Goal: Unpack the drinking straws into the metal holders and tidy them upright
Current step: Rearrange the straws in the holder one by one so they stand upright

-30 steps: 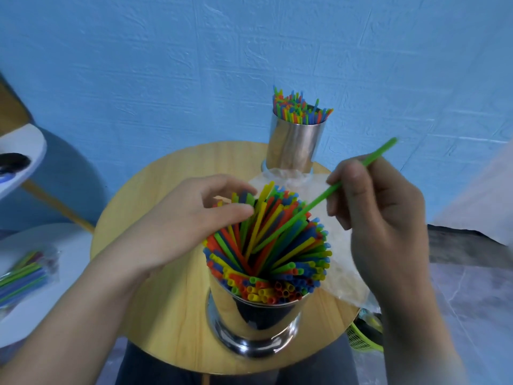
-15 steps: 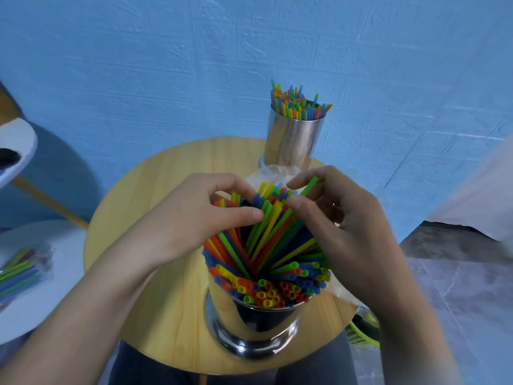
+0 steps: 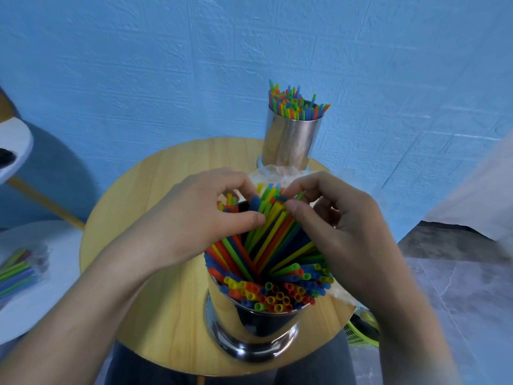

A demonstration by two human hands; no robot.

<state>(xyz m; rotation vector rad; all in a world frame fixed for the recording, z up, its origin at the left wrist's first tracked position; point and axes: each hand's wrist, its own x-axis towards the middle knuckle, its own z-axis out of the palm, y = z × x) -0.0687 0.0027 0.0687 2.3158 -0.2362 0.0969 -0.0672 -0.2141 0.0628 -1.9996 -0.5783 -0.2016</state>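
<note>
Steel near holder (image 3: 249, 323) on the wooden table (image 3: 155, 190) is packed with leaning straws (image 3: 272, 245), left hand (image 3: 194, 218) and right hand (image 3: 347, 232) pinching their tips above it; beyond it the far holder (image 3: 291, 140) looks finished, and a packet (image 3: 19, 270) left of it probably awaits unpacking.

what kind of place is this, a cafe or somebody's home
Likely a small cafe or drinks stall, not certain: a near metal holder and far metal holder packed with straws on a round wooden table, white tables beside it.
</note>
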